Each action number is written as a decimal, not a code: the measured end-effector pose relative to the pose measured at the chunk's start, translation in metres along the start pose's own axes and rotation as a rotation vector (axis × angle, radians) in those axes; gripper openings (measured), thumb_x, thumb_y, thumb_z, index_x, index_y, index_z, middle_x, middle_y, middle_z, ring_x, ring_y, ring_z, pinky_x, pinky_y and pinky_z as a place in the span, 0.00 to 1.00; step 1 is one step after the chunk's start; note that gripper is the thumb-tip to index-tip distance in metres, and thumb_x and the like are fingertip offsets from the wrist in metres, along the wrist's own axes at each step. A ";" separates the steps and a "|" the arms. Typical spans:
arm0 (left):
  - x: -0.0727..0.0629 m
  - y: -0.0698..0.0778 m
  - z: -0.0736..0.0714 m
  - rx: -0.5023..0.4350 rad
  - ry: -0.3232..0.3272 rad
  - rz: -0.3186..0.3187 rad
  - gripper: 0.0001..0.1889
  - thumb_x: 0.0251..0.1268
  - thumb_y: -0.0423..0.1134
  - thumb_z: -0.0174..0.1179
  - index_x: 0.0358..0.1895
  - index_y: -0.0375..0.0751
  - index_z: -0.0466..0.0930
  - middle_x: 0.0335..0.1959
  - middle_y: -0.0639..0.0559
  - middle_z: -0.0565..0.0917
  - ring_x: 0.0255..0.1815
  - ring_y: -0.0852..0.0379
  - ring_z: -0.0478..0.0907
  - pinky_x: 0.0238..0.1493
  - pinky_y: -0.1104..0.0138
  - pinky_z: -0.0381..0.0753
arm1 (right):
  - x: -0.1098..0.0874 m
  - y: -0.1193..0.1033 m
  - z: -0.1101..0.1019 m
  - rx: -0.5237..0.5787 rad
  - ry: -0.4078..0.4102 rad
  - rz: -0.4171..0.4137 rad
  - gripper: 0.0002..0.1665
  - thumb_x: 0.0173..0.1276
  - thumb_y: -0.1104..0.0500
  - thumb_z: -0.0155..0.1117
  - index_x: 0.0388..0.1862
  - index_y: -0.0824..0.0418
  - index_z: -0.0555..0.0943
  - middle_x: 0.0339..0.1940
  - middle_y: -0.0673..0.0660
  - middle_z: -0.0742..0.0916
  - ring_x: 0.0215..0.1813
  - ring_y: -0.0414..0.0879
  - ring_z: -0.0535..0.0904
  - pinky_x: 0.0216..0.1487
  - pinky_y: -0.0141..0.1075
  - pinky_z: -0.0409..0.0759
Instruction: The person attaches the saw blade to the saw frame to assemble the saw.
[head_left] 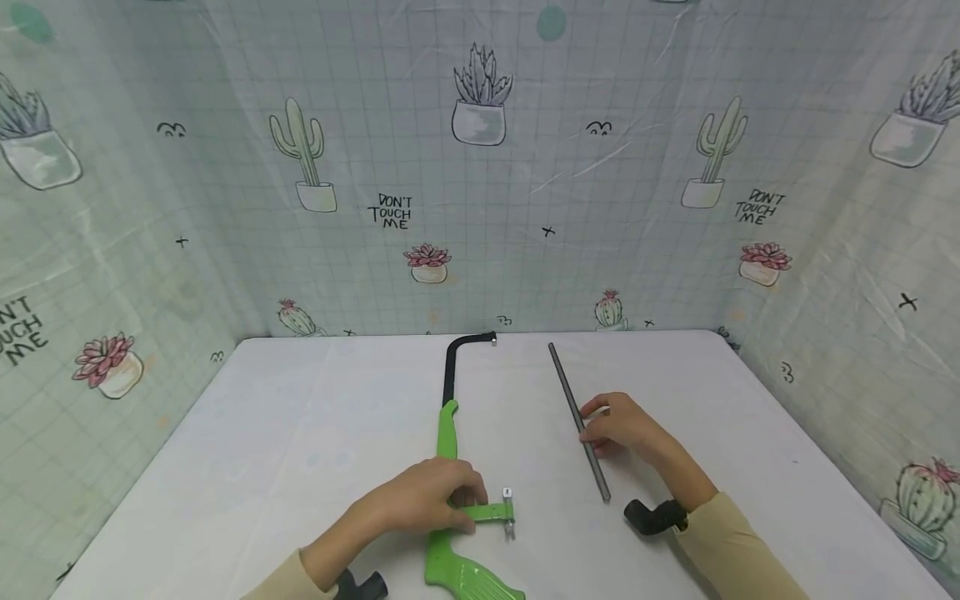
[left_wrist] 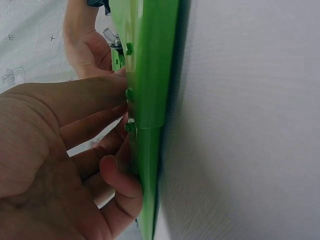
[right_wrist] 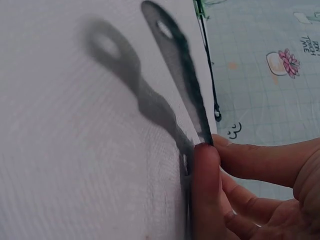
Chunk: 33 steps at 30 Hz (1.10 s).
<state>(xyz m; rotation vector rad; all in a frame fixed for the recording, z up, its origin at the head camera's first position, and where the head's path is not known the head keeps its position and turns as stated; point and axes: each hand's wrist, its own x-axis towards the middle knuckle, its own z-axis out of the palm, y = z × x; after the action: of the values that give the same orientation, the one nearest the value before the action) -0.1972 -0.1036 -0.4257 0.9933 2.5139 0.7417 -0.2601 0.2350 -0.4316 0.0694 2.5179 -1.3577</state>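
Note:
A hacksaw frame (head_left: 447, 433) with a green body and black front bow lies lengthwise on the white table. My left hand (head_left: 431, 497) grips its green body by the short crosspiece, where a metal wing nut and pin (head_left: 509, 512) stick out. In the left wrist view, thumb and fingers pinch the green edge (left_wrist: 150, 85) close to the tabletop. To the right, my right hand (head_left: 621, 425) pinches a thin grey hacksaw blade (head_left: 564, 383) near its middle. The right wrist view shows the blade's holed end (right_wrist: 167, 35) raised off the table, casting a shadow.
The white table (head_left: 315, 417) is backed by a pale curtain (head_left: 525, 183) printed with cacti, which also hangs at both sides. A black wrist camera (head_left: 652, 517) sits on the right wrist, another (head_left: 363, 586) on the left. The frame's green handle (head_left: 472, 577) points toward me.

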 end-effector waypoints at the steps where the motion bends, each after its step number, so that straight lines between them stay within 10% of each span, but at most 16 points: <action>1: 0.000 0.000 0.000 0.000 0.001 0.001 0.12 0.58 0.42 0.76 0.44 0.55 0.87 0.36 0.68 0.82 0.37 0.72 0.76 0.43 0.72 0.77 | 0.000 0.001 0.000 0.011 -0.008 -0.004 0.27 0.60 0.66 0.74 0.58 0.72 0.78 0.37 0.61 0.88 0.28 0.44 0.83 0.34 0.37 0.84; 33: 0.002 -0.002 0.000 0.012 0.004 0.003 0.12 0.59 0.42 0.75 0.45 0.54 0.87 0.35 0.68 0.81 0.36 0.72 0.75 0.42 0.72 0.77 | 0.014 0.005 -0.006 0.192 -0.024 -0.012 0.26 0.70 0.66 0.65 0.65 0.71 0.74 0.39 0.55 0.86 0.36 0.42 0.83 0.40 0.36 0.85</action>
<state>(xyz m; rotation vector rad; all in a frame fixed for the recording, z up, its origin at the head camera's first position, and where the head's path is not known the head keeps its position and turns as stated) -0.1995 -0.1037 -0.4276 1.0011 2.5237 0.7305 -0.2736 0.2415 -0.4363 0.0768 2.3649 -1.5920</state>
